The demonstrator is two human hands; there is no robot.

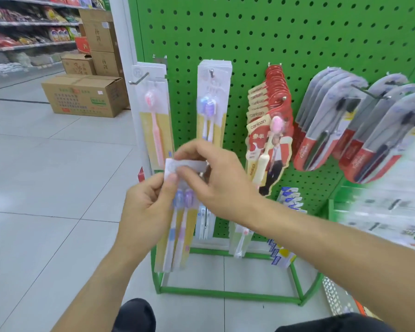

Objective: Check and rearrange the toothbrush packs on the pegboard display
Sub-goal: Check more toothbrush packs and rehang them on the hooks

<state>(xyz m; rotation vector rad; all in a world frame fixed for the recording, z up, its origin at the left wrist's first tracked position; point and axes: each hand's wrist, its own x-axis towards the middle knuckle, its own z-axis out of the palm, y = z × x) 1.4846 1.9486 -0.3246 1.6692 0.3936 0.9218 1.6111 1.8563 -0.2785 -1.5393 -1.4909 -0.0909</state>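
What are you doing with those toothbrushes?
A person is sorting toothbrush packs on a green pegboard in a shop. Both hands hold one two-brush pack off its hook: the left hand grips its side, and the right hand pinches its top edge. A matching stack hangs just above.

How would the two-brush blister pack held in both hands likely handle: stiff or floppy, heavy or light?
The long card-backed two-brush pack probably flexes: its top bends between the left hand and right hand. Likely light, hanging from fingertip pinches. Its glossy plastic may be slippery.
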